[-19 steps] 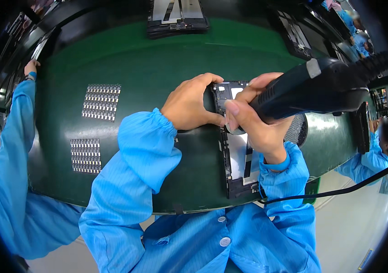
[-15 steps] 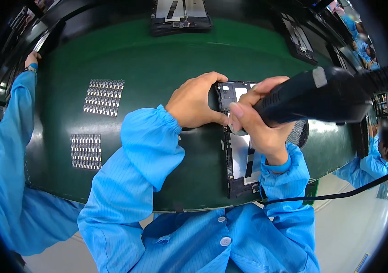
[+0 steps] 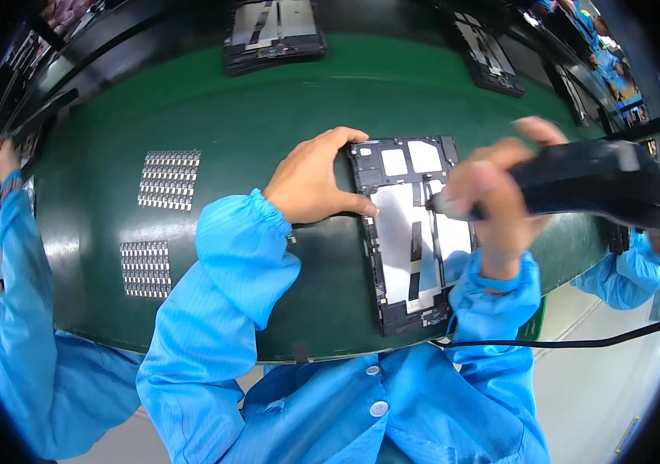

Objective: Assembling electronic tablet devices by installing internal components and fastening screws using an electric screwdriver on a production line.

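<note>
Tablet (image 3: 415,232), back cover off, lies lengthwise at the belt's near edge; left hand (image 3: 310,182) presses spread fingers on its nine-o'clock rim to steady it, while right hand (image 3: 492,205) is clenched around a black electric screwdriver (image 3: 585,185), tip on its middle. Belt (image 3: 268,100) lies open toward twelve o'clock; screw sheets (image 3: 169,179) sit at nine, more tablets (image 3: 272,31) along the far edge.

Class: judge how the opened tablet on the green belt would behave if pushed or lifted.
The tablet looks flat and rigid, so it would probably slide, not roll. Its exposed inner parts seem fragile. The left hand braces its edge, suggesting it shifts easily.
</note>
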